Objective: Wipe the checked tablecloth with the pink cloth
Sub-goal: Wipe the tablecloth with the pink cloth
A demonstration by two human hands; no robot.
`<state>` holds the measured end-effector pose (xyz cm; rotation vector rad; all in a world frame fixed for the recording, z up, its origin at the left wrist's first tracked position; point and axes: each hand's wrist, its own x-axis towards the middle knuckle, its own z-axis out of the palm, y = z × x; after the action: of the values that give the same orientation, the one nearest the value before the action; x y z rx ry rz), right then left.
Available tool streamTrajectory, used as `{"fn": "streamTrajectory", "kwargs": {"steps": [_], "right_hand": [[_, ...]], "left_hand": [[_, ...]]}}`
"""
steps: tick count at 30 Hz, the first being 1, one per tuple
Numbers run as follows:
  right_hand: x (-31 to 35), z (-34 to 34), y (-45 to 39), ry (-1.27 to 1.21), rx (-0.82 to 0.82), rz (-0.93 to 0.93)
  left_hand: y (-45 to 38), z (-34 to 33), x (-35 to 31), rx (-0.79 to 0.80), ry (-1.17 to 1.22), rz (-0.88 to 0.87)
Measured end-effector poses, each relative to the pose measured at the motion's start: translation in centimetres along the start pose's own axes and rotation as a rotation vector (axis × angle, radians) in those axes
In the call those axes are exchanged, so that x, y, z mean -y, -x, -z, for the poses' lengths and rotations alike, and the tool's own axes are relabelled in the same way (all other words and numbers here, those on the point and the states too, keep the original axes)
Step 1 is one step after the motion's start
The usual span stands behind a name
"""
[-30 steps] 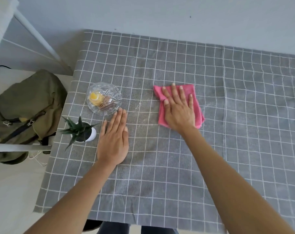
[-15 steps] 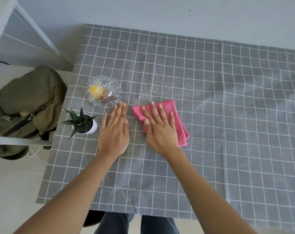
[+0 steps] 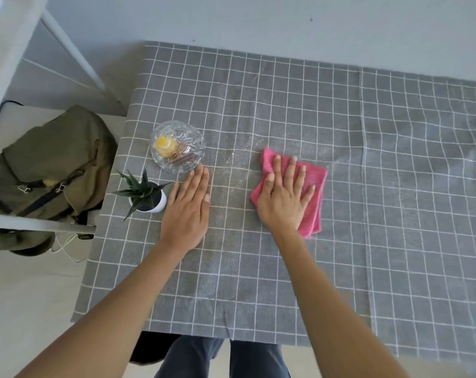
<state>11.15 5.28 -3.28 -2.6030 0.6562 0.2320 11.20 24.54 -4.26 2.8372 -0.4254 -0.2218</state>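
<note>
We begin with the pink cloth (image 3: 313, 192), folded and lying flat on the checked tablecloth (image 3: 394, 186), a little left of the table's middle; its long axis runs from the far left corner toward us and slightly right. Our right hand (image 3: 284, 196) lies on top of it, fingers straight and spread, palm pressing down, nothing curled round the fabric; the cloth shows beyond the fingertips and along the right side of the hand, so the hand covers mostly its near left part. Our left hand (image 3: 189, 208) rests flat on the tablecloth well apart from the cloth, fingers straight and together, holding nothing; we judge it is steadying the fabric.

The relation that matters: the right hand is the one on the cloth, and pale streaks (image 3: 235, 159) lie just to its left and beyond, between the two hands; a wide stretch of tablecloth extends to the right. We judge the coming stroke can go either way, but leftward it meets the left hand soon.

Further out, a glass bowl (image 3: 177, 145) with a yellow item and brown pieces sits just beyond the left fingertips; a small potted plant (image 3: 146, 193) stands just beside that hand; an olive backpack (image 3: 46, 165) rests off the table on the left.

We can read no brand, label or writing anywhere.
</note>
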Motion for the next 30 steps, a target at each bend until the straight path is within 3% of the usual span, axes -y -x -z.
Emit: {"fn": "streamTrajectory", "kwargs": {"steps": [4, 10, 16, 21, 26, 30], "right_hand": [[3.5, -2.8, 3.5, 0.05, 0.06, 0.221], [2.0, -2.4, 2.7, 0.081, 0.053, 0.289], [-3.1, 0.6, 0.2, 0.091, -0.037, -0.018], [-1.6, 0.0, 1.1, 0.045, -0.073, -0.064], [2.8, -2.9, 4.9, 0.079, 0.007, 0.198], [2.5, -3.0, 5.1, 0.049, 0.034, 0.259]], "left_hand": [[0.3, 0.1, 0.1, -0.02, -0.032, -0.01], [0.3, 0.1, 0.0, -0.028, -0.026, -0.004], [0.5, 0.2, 0.1, -0.036, -0.01, 0.0], [0.5, 0.1, -0.1, -0.042, -0.016, 0.013], [0.5, 0.1, -0.1, -0.037, -0.043, 0.008], [0.5, 0.0, -0.1, -0.038, -0.037, -0.004]]}}
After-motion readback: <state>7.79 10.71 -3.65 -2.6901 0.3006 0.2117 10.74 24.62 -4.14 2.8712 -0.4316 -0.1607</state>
